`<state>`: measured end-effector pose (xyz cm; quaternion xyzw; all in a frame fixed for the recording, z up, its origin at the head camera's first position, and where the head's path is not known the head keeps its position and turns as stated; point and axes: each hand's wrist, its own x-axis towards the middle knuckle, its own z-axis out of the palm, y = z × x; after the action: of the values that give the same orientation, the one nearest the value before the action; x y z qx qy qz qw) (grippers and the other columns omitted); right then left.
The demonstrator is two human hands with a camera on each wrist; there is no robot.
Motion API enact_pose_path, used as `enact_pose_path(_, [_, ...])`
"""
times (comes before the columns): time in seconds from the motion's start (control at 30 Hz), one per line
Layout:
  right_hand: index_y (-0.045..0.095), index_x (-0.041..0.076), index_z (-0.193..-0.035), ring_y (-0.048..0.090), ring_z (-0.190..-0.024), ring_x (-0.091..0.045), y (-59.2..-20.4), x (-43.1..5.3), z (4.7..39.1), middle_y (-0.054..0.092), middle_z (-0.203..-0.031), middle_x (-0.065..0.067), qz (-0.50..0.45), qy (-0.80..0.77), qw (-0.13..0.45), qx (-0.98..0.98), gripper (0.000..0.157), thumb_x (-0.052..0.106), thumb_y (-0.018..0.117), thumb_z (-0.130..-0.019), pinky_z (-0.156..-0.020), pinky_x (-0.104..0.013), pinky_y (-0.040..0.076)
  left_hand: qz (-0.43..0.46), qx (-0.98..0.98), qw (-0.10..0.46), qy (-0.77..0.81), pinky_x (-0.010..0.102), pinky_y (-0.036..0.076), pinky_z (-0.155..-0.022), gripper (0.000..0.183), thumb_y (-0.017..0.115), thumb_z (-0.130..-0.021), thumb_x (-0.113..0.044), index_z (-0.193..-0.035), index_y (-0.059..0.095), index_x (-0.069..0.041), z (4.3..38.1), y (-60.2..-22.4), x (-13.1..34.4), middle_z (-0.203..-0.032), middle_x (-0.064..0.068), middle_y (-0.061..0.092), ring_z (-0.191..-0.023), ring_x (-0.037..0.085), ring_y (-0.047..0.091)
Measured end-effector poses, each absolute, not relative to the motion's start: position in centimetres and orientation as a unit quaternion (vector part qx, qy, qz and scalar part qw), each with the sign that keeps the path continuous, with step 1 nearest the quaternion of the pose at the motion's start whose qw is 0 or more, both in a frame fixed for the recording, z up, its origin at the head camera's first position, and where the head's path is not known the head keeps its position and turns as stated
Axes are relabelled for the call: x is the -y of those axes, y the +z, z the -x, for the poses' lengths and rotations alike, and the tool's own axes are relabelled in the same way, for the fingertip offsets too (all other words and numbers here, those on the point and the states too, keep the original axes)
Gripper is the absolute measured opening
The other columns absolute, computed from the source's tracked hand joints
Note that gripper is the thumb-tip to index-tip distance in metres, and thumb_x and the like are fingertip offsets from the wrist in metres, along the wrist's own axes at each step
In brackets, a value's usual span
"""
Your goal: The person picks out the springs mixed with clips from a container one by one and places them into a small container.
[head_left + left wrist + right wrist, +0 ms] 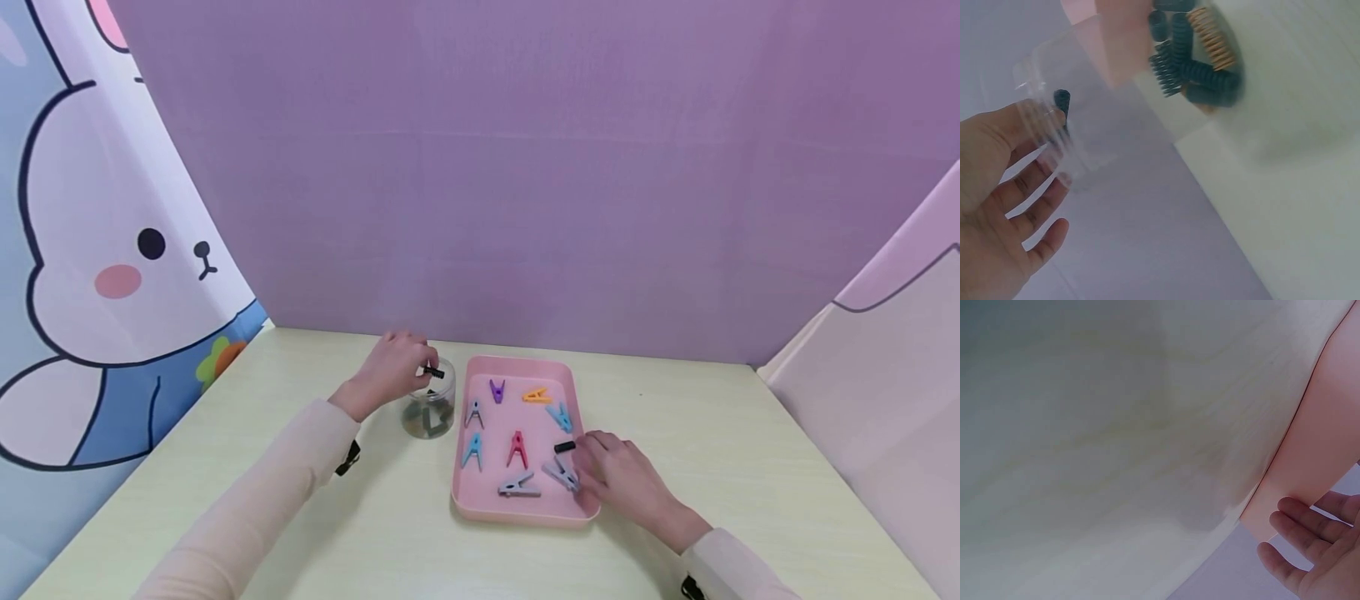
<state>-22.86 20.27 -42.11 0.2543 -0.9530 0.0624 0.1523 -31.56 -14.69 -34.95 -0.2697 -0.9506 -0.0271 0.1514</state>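
Observation:
My left hand (393, 367) is at the mouth of a clear jar (453, 387). Thumb and index finger pinch a small black spring (433, 372), which also shows dark through the clear wall (1062, 100) in the left wrist view. Inside the jar lie several dark springs (1207, 75) and a copper-coloured one (1211, 39). My right hand (626, 479) reaches over the right rim of a pink tray (517, 518), its fingertips right at a short black piece (565, 447). Whether they grip it I cannot tell; the right wrist view shows only the outer fingers, loosely bent.
Small clips lie spread in the tray: purple (497, 391), orange (537, 396), red (517, 450), blue (472, 451) and grey (519, 486) among them. The jar stands left of the tray on a pale table (337, 533). A purple backdrop (525, 208) rises behind.

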Motion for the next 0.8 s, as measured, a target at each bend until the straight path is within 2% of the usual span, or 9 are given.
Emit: enact_pose_path(0.8, [0.061, 0.003, -0.108, 0.058, -0.102, -0.025, -42.1, -20.3, 22.8, 0.063, -0.108, -0.010, -0.266, 0.057, 0.168, 0.947, 0.041, 0.027, 0.070, -0.076, -0.078, -0.041, 0.049, 0.274, 0.949, 0.150, -0.036, 0.044, 0.041, -0.084, 0.015, 0.071, -0.077, -0.019, -0.092, 0.070, -0.020, 32.3, -36.1, 14.8, -0.092, -0.002, 0.066, -0.093, 0.025, 0.055])
